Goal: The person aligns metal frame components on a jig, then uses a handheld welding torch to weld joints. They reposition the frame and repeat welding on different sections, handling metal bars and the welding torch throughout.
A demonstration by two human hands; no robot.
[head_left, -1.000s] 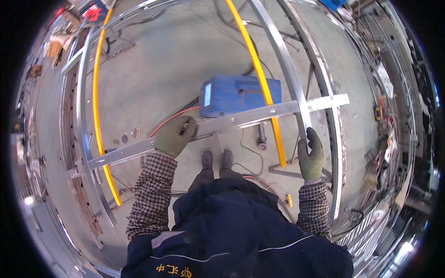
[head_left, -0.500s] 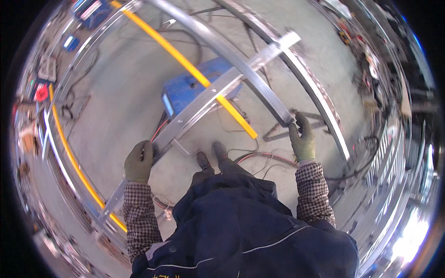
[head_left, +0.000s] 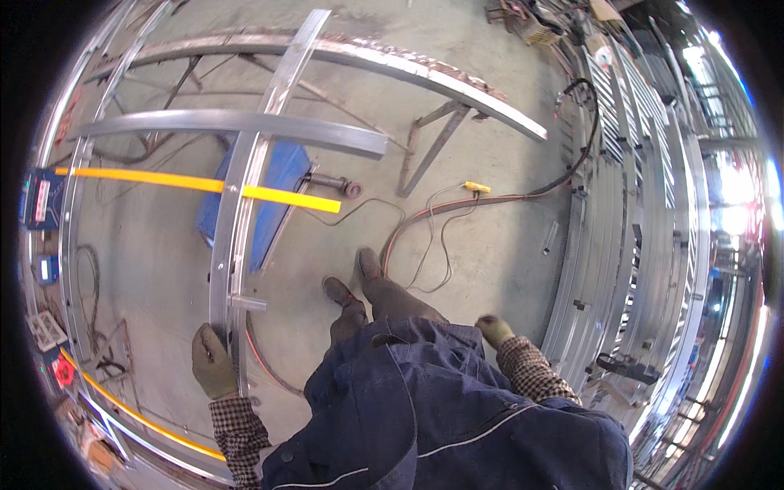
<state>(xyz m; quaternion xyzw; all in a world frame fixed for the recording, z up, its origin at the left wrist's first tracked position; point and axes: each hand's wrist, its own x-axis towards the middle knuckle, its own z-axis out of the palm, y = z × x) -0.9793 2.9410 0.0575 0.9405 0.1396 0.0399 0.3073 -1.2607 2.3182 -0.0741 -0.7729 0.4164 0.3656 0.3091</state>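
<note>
My left hand (head_left: 214, 363), in an olive work glove, is beside the near part of a long silver metal bar (head_left: 222, 273). Its fingers are curled; what they hold, if anything, is hidden. My right hand (head_left: 494, 330), gloved alike, hangs low by my right side, away from the frame, its fingers closed with nothing showing in them. A silver square tube (head_left: 327, 135) crosses the bar farther off, its cut end pointing right. Nearer, a yellow strip (head_left: 294, 198) crosses the same bar. A short metal stub (head_left: 249, 304) sticks out of its right side.
Under the frame stands a blue machine (head_left: 282, 171). A long trestle rail (head_left: 425, 77) on angled legs (head_left: 429, 151) runs behind. Black and red cables (head_left: 457, 202) and a yellow hand-sized device (head_left: 477, 188) lie on the floor. Stacked metal profiles (head_left: 600, 269) line the right.
My view has turned to the right, so the frame appears swung left. My right hand has left the tube's end, dropped to my side and closed. My left hand stays beside the bar.
</note>
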